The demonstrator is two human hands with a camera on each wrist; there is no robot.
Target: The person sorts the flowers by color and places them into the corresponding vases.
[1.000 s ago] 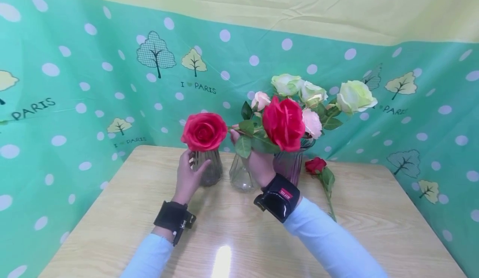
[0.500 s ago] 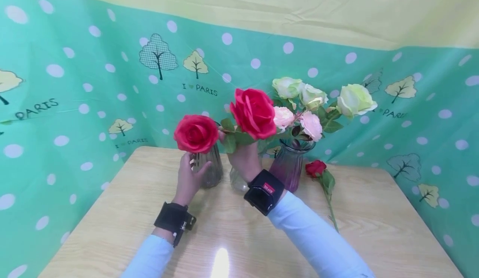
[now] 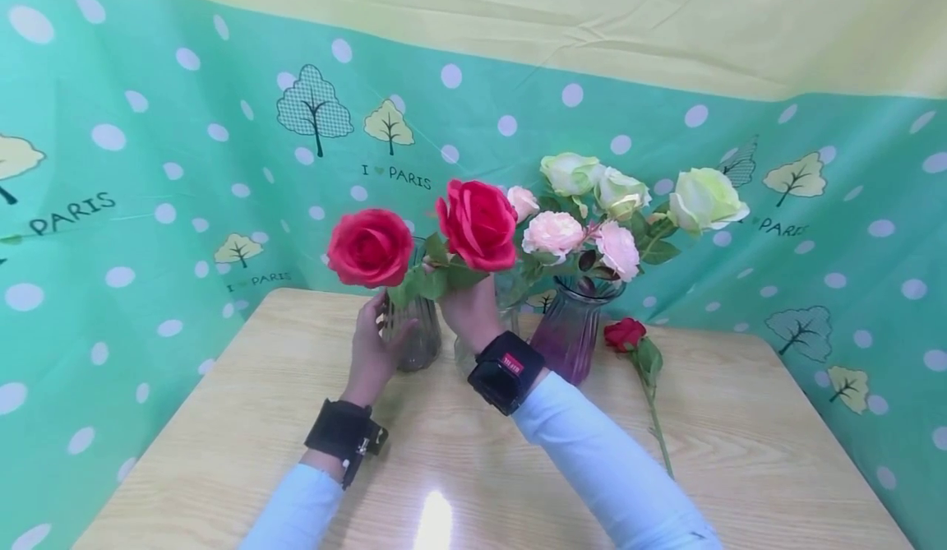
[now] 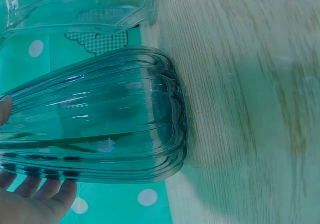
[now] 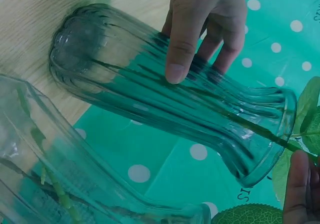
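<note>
A grey ribbed glass vase (image 3: 420,340) stands at the table's back left. My left hand (image 3: 367,357) grips its side, thumb in front and fingers behind, as the right wrist view shows. Over the mouth leans one red rose (image 3: 370,247). My right hand (image 3: 473,311) pinches the stem of a second red rose (image 3: 477,225) close to the vase's rim. Its leaves (image 3: 417,287) overlap the vase top. In the right wrist view a green stem (image 5: 235,118) runs through the mouth down inside the glass; whether the thinner line beside it is another stem, I cannot tell.
Just right stands a clear faceted vase (image 5: 75,169) with stems inside, partly behind my right hand. Farther right is a purple-tinted vase (image 3: 568,336). Pink flowers (image 3: 553,233) and pale green roses (image 3: 706,199) rise there. A smaller red rose (image 3: 625,334) lies on the wooden table (image 3: 740,418).
My right hand has moved left with its red rose, from in front of the pink flowers to the grey vase. The other red rose has shifted left. My left hand has stayed on the vase.
</note>
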